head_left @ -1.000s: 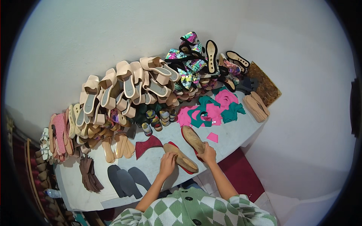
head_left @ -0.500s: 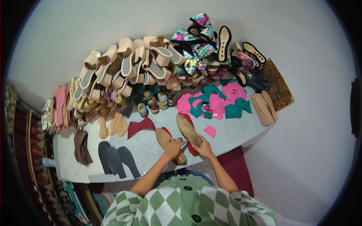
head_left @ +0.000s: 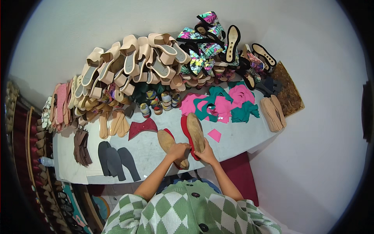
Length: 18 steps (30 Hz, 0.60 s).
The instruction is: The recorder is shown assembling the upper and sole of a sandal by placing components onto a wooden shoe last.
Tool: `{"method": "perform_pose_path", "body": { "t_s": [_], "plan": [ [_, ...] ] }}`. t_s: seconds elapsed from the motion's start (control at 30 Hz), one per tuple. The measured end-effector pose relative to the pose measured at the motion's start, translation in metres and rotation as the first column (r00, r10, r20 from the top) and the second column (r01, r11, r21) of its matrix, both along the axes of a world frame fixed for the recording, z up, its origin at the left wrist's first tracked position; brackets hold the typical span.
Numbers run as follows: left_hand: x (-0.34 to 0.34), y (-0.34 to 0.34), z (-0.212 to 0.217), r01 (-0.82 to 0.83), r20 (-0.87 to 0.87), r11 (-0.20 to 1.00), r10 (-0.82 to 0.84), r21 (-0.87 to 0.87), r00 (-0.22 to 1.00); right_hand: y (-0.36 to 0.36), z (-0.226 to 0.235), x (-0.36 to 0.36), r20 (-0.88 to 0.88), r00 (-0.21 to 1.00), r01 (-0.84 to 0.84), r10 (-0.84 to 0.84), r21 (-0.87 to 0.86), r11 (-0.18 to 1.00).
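Holding, right hand: the right hand (head_left: 206, 153) is clamped around the lower end of the right shoe form (head_left: 196, 130), right of centre in the frame.
Right shoe form: tan-brown upper face, with red material along its left edge; upper end points to the top of the frame.
Left hand: the left hand (head_left: 178, 151) lies across the lower half of the left shoe form (head_left: 166, 140), fingers extending toward the right shoe form; whether it grips cannot be told.
Left shoe form: tan-brown, red material visible at its upper right edge; tilted, upper end toward the upper left.
Hand spacing: close together, just below the centre of the frame; contact between them cannot be determined.
Work surface: pale table (head_left: 150, 154), spanning the middle of the frame.
Burgundy piece: the burgundy piece (head_left: 142, 127) lies flat, left of the left shoe form.
Pink offcut: the small pink offcut (head_left: 214, 135) lies near the right shoe form, to its right.
Dark soles: three dark grey soles (head_left: 128, 162) overlap at lower left.
Sandal pile: beige sandals (head_left: 130, 58) stand heaped at upper left of centre.
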<state>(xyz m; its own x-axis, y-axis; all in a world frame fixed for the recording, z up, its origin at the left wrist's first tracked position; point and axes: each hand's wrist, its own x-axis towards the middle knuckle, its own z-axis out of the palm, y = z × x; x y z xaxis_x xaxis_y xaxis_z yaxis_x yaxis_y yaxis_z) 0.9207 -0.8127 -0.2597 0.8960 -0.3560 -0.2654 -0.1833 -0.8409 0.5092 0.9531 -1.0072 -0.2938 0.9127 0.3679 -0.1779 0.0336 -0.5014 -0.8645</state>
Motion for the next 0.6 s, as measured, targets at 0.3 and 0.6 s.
{"method": "perform_pose_path", "body": {
  "t_s": [0.3, 0.6],
  "plan": [
    [0.004, 0.003, -0.006, 0.028, -0.032, 0.999, -0.027, 0.040, 0.999, 0.018, 0.018, -0.040, 0.323, 0.943, 0.113, -0.076, -0.096, 0.989],
    [-0.004, 0.003, -0.011, 0.177, 0.110, 0.964, -0.202, 0.200, 0.973, 0.019, 0.021, -0.038, 0.350, 0.930, 0.161, -0.108, -0.127, 0.979]
  ]
}}
